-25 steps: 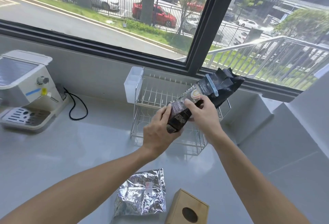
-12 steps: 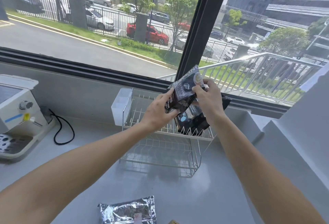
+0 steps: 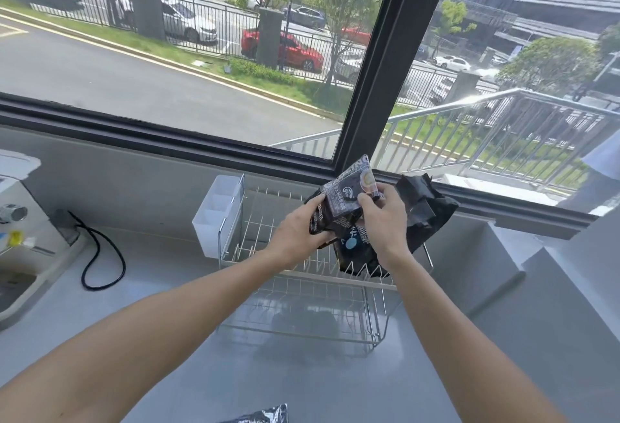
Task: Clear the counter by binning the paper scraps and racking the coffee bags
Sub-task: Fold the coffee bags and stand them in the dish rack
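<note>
Head view: both hands' fingers pinch a dark coffee bag above the rack, hiding another bag behind.

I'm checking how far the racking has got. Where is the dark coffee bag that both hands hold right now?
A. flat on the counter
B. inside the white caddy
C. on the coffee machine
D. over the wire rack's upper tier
D: the left hand and right hand grip the dark coffee bag above the wire rack top tier.
</note>
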